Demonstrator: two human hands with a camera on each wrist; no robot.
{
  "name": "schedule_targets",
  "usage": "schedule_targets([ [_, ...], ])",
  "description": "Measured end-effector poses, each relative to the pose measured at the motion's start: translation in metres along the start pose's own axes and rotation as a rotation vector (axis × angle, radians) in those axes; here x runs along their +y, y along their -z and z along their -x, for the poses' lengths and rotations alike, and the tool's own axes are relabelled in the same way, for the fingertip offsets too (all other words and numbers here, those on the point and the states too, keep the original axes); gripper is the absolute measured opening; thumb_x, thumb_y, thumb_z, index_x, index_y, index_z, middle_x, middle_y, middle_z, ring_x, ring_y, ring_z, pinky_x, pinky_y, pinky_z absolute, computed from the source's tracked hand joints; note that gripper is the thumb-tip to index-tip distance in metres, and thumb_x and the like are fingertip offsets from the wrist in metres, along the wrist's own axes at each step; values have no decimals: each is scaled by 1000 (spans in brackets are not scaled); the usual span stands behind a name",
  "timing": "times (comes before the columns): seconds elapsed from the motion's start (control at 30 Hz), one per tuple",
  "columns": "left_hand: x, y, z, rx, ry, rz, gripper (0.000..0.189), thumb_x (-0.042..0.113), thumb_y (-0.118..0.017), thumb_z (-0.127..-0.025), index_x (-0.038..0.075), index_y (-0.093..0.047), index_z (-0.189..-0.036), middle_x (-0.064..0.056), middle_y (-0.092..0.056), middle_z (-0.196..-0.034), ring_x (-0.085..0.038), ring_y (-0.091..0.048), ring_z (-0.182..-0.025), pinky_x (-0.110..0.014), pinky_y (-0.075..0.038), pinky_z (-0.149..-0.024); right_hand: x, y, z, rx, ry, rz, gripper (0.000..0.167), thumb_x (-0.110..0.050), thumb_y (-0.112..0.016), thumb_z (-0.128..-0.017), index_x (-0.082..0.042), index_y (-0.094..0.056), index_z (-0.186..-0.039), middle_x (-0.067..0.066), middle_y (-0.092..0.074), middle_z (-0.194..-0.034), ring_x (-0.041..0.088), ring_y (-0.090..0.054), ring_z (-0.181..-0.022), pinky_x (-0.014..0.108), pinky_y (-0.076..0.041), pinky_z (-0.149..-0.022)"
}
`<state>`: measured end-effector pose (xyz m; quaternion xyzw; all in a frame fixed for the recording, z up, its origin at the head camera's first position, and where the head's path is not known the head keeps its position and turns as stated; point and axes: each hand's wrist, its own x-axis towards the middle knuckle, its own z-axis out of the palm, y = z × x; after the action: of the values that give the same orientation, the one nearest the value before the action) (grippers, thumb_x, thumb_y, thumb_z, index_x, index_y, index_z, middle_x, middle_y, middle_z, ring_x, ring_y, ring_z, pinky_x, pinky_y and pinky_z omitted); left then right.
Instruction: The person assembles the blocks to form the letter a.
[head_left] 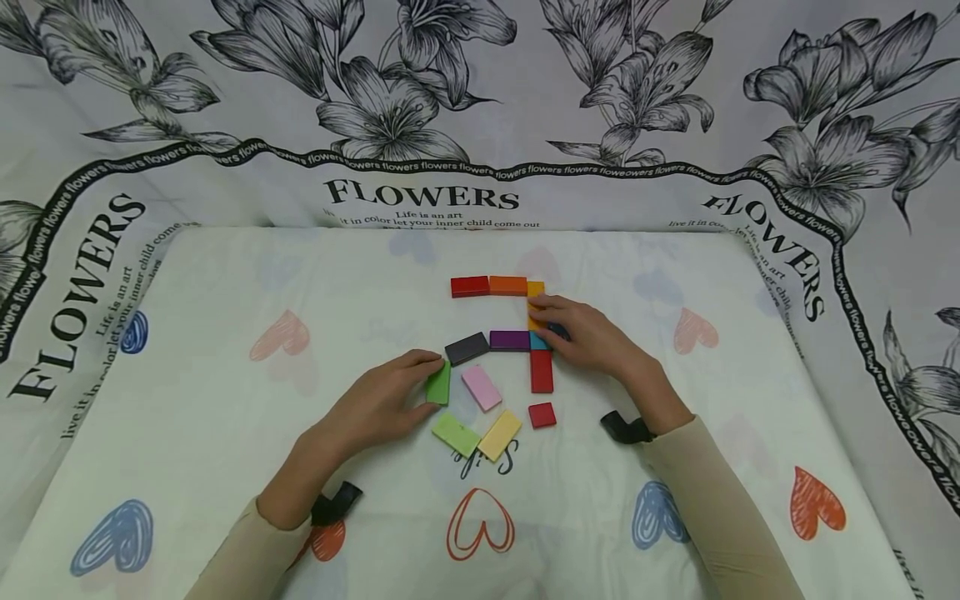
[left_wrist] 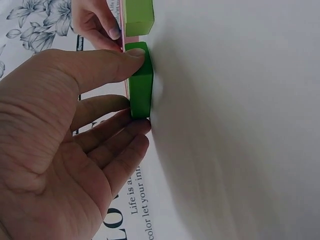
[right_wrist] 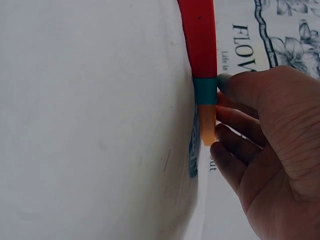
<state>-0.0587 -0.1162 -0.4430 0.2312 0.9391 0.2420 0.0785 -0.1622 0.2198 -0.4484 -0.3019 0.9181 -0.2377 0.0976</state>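
Note:
My left hand (head_left: 382,400) pinches a green block (left_wrist: 142,87) between thumb and fingertips at the left end of a row of coloured blocks. On the other side, my right hand (head_left: 588,333) has its fingers against the outer side of a yellow-orange block (head_left: 535,315). Its thumb touches the edge of a small teal block (right_wrist: 205,91). A red block (head_left: 541,371) lies in line below the teal one. Purple (head_left: 510,341) and dark grey (head_left: 467,348) blocks stretch leftward from the teal block to near the green one.
Red (head_left: 469,287) and orange (head_left: 507,286) blocks lie end to end at the top. A pink block (head_left: 482,388), a light green block (head_left: 455,435), a yellow block (head_left: 500,435) and a short red block (head_left: 542,415) lie nearer. A printed white cloth (head_left: 225,467) covers the table.

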Motion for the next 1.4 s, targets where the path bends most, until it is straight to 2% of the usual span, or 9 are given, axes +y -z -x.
schedule_targets([
  [0.7, 4, 0, 0, 3, 11, 0, 65, 28, -83, -92, 5, -60, -149, -8, -62, -150, -26, -63, -138, -46, -55, -112, 0, 2, 2, -2, -2, -13, 46, -22, -67, -105, -4, -61, -147, 10, -55, -160, 31, -48, -153, 49, -43, -124],
  [1.1, 2, -2, 1, 23, 1, -30, 65, 27, -83, -93, 3, -60, -148, -10, -62, -150, -27, -64, -136, -46, -56, -111, -8, 2, -5, 14, -39, 0, 45, -21, -67, -105, -4, -62, -146, 11, -56, -159, 30, -49, -152, 49, -43, -125],
  [1.4, 2, -5, 2, 22, 6, -27, 67, 29, -82, -94, 4, -57, -151, -12, -58, -154, -29, -61, -140, -47, -55, -112, -13, -1, 2, 31, -98, -21, 44, -20, -65, -106, -5, -62, -147, 9, -57, -159, 30, -49, -153, 50, -40, -126],
])
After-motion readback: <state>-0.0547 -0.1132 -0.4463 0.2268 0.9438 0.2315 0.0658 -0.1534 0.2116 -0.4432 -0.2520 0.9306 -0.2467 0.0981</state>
